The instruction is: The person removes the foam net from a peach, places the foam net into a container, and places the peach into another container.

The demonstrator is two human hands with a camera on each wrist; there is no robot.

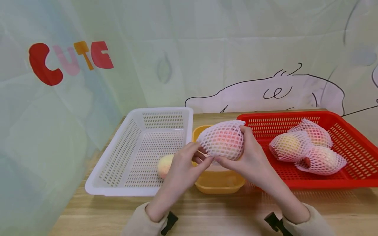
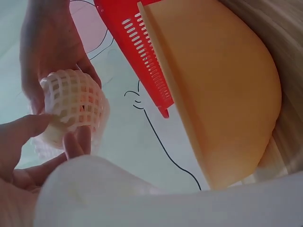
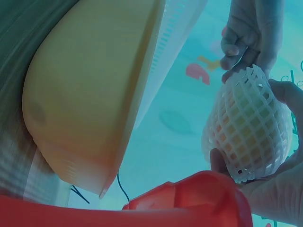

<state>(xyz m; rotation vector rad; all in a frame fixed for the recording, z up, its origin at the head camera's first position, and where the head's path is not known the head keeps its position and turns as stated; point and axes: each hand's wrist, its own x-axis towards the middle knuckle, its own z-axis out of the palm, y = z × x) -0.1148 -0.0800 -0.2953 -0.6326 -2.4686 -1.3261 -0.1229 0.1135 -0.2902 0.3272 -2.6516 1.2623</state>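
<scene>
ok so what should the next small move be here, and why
Probably ease the net off with the left hand while the right hand steadies the fruit. The left hand is at the net's edge, where some bare skin seems to show, and the other fruit in the white basket has no net on.

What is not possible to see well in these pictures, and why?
Head view: right side of the bare fruit, behind the left hand.
Head view: right end of the red basket, cut off by the picture's edge.
Head view: inside of the yellow tub, partly behind the held fruit.
</scene>
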